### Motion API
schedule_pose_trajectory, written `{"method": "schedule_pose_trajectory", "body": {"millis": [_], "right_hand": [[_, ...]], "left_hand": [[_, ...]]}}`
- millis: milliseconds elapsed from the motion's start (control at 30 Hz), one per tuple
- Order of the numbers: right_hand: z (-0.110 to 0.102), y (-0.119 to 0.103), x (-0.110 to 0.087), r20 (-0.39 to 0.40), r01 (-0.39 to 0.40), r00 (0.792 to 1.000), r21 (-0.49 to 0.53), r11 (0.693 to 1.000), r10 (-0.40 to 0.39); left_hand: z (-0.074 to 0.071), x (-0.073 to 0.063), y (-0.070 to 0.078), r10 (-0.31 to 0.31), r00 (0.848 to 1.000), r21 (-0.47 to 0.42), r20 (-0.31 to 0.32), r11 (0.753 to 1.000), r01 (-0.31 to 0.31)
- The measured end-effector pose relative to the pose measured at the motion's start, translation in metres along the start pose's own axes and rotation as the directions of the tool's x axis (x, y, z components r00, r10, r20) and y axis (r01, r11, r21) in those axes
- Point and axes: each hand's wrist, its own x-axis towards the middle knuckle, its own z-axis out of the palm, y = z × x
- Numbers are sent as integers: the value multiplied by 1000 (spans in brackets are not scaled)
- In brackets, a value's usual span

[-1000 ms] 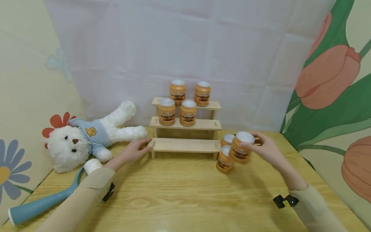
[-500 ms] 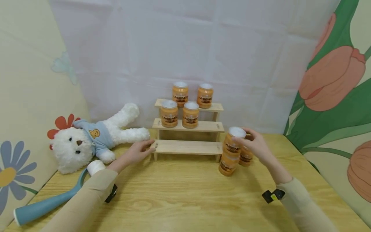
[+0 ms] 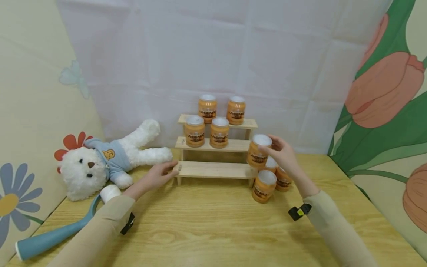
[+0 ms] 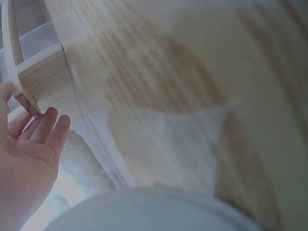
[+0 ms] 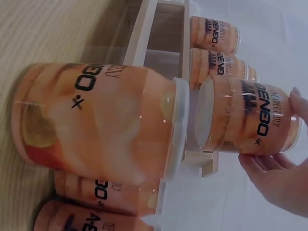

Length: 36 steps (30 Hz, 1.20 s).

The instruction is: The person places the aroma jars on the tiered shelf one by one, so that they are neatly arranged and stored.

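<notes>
My right hand grips an orange jar with a white lid and dark lettering, fingers and thumb around its upper part. This jar is raised near the right end of the three-step wooden stand; in the right wrist view the held jar is apart from the standing jars. Below it on the table stand a front jar and two partly hidden ones behind. At the stand's left end, my left hand holds the lowest board's edge; in the left wrist view, thumb and fingertips lie on either side of the board end.
Two jars stand on the middle step and two jars on the top step. On the left lie a white plush toy in a blue shirt and a blue-handled tool with a white roll. A white cloth hangs behind.
My right hand has lifted the jar and carried it leftward, from beside the standing jars to the stand's right end. The left hand stays at the lowest board's end.
</notes>
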Motion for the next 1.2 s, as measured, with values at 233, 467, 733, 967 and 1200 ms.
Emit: {"method": "schedule_pose_trajectory", "body": {"millis": [233,467,733,967,1200], "right_hand": [[13,-3,20,-13,4,1000,61,998,-4],[19,-4,40,-5,14,1000,17,1000,-14],[20,3,54,38,30,999,-7,1000,-29],[22,-2,64,96,74,993,-62,995,-68],[28,6,71,66,54,996,-35,998,-51]], "left_hand": [[-2,0,1,-4,1000,-8,11,1000,5],[-2,-2,2,-8,1000,-4,11,1000,8],[3,0,4,12,1000,-7,2,1000,-12],[-2,-1,4,23,1000,20,-21,1000,-23],[0,-1,2,17,1000,10,-11,1000,-17]]}}
